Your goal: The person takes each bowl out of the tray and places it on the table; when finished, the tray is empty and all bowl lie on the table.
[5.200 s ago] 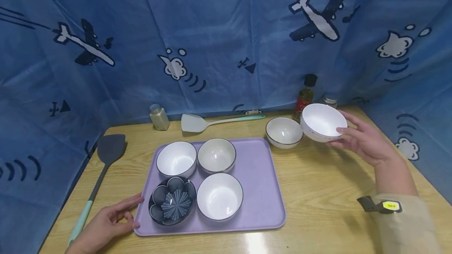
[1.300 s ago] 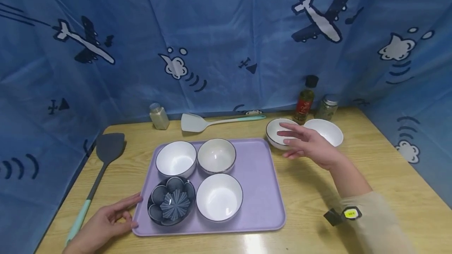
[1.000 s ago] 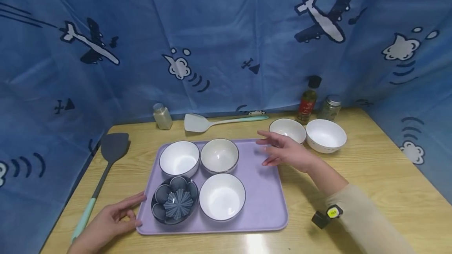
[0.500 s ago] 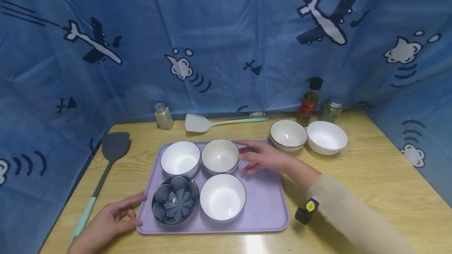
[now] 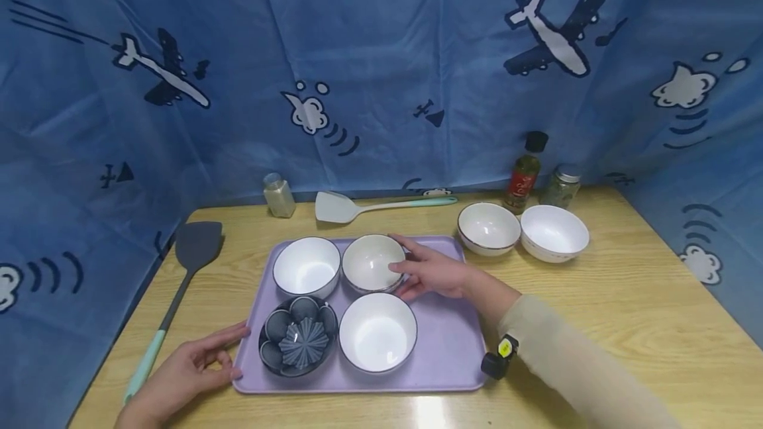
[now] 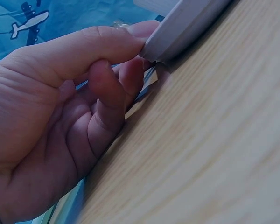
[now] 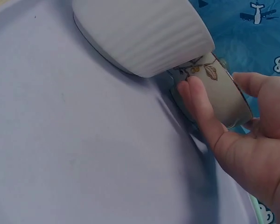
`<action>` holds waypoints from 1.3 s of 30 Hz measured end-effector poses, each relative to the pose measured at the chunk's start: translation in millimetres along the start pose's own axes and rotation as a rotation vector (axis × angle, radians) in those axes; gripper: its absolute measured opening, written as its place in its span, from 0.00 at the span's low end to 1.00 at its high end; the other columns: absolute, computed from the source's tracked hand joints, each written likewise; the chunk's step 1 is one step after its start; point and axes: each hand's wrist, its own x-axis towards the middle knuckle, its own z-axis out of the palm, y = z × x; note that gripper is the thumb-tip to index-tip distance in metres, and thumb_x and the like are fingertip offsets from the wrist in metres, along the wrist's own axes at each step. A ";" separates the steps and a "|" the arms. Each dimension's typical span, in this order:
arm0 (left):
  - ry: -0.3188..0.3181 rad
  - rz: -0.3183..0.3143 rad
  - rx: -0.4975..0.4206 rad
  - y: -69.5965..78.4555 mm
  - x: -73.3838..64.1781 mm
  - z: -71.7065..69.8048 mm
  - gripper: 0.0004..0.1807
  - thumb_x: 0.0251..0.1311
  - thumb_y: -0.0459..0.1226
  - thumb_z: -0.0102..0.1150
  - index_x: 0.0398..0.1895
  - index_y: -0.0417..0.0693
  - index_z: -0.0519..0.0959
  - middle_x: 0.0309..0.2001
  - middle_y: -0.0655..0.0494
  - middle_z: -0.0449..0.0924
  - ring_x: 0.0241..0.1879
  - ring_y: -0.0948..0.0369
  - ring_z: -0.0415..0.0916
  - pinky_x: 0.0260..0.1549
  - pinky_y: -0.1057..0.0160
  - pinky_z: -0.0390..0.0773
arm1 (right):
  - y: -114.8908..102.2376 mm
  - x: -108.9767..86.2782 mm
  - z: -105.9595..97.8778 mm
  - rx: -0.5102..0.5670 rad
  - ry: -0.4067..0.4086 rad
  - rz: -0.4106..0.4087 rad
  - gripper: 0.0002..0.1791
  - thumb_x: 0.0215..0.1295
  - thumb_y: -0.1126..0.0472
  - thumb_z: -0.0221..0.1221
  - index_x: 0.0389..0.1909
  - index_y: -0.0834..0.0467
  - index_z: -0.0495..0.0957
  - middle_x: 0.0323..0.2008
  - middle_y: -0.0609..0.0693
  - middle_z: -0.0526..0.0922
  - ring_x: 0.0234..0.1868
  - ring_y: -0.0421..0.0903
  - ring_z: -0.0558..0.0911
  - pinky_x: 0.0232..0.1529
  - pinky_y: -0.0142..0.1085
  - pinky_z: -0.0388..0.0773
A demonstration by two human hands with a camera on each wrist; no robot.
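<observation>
In the head view my right hand (image 5: 432, 271) grips the right side of a cream bowl (image 5: 371, 262), back middle of the purple tray (image 5: 450, 349). One digit crosses its rim and others spread along the outside wall; the right wrist view shows leaf decoration on this bowl (image 7: 224, 100). My left hand (image 5: 191, 369) holds the tray's left edge, thumb on the rim (image 6: 154, 46) in the left wrist view. Also on the tray are a white bowl (image 5: 305, 270) at back left, a dark petal-shaped bowl (image 5: 301, 343) at front left and a dark-rimmed white bowl (image 5: 378, 333) in front.
Right of the tray, a dark-rimmed bowl (image 5: 489, 227) and a white bowl (image 5: 554, 234) stand side by side. Behind them are an oil bottle (image 5: 523, 174) and a jar (image 5: 562, 187). A shaker (image 5: 279, 196) and white spatula (image 5: 336, 207) lie at the back, a grey spatula (image 5: 197, 247) left.
The white bowl once held in my right hand now stands on the table. That hand has since swung left over the tray and taken hold of the cream bowl. My left hand stays put.
</observation>
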 end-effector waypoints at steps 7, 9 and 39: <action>-0.003 0.030 -0.038 1.8 0.5 3.3 0.38 0.60 0.39 0.69 0.73 0.42 0.66 0.63 0.83 0.69 0.40 0.62 0.78 0.46 0.74 0.73 | 4.5 1.5 -3.4 0.075 0.021 -0.042 0.42 0.72 0.69 0.53 0.80 0.42 0.46 0.66 0.70 0.61 0.37 0.52 0.86 0.44 0.44 0.84; 0.001 0.036 -0.043 2.1 0.8 4.3 0.38 0.59 0.38 0.69 0.72 0.42 0.67 0.63 0.83 0.69 0.40 0.62 0.78 0.46 0.74 0.72 | 4.1 0.3 -4.5 0.094 0.028 -0.050 0.42 0.71 0.70 0.53 0.80 0.44 0.47 0.66 0.70 0.61 0.38 0.53 0.86 0.46 0.46 0.84; 0.011 0.030 -0.043 2.3 -1.1 2.1 0.38 0.58 0.38 0.70 0.72 0.41 0.67 0.68 0.75 0.68 0.39 0.62 0.78 0.47 0.75 0.71 | -26.4 -89.4 -52.1 0.034 0.035 -0.130 0.42 0.70 0.72 0.51 0.80 0.51 0.44 0.70 0.73 0.52 0.42 0.59 0.86 0.47 0.52 0.82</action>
